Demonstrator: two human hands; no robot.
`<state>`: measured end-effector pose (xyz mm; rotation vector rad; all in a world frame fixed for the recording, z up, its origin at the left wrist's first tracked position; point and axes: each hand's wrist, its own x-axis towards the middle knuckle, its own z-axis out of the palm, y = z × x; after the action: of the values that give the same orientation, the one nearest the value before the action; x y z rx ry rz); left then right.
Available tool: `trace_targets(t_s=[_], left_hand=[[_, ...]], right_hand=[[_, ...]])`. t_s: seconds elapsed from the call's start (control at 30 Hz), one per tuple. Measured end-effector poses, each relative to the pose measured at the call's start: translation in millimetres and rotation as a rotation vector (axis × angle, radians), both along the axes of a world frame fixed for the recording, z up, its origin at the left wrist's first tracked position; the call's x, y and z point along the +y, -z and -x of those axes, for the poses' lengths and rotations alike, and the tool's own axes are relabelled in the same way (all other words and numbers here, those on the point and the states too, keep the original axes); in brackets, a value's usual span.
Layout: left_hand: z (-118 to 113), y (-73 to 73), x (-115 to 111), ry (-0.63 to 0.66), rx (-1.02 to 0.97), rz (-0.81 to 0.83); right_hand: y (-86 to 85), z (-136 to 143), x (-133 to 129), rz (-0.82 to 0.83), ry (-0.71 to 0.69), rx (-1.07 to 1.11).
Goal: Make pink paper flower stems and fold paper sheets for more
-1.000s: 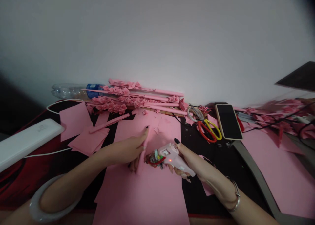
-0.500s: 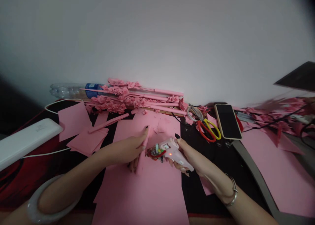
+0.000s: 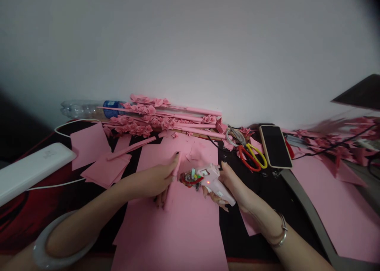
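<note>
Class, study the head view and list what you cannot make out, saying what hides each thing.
All in the head view:
- Glue gun tip: lost in blurred, coloured clutter.
- Left hand: some fingers partly hidden by the paper roll.
- Bottle: right end behind paper flowers.
- Bottle label: print too small.
- White case: cut off by left edge.

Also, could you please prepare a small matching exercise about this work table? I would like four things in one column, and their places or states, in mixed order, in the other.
1. glue gun
2. phone
3. bottle
4. rolled pink paper

A. transparent, lying on its side
B. held in the left hand
C. face up, with a dark screen
D. held in the right hand, red light glowing

Right pairs: 1-D, 2-C, 3-A, 4-B
</note>
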<state>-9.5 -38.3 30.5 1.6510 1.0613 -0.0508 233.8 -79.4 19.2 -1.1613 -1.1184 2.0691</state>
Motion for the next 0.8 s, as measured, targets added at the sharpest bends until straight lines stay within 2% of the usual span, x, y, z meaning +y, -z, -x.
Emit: trace_targets(t_s=[0.3, 0.67, 0.8], left_hand=[[-2.7, -5.7, -0.1, -0.01, 0.018, 0.03], [-3.5, -5.8, 0.1, 0.008, 0.064, 0.028], [-3.6, -6.2, 0.4, 0.006, 0.05, 0.014]], right_hand=[[-2.0, 5.1, -3.6, -0.021, 0.116, -0.103], [-5.4, 6.0, 0.5, 0.044, 0.004, -0.171], [-6.9, 7.3, 0.4, 0.033, 0.032, -0.162]])
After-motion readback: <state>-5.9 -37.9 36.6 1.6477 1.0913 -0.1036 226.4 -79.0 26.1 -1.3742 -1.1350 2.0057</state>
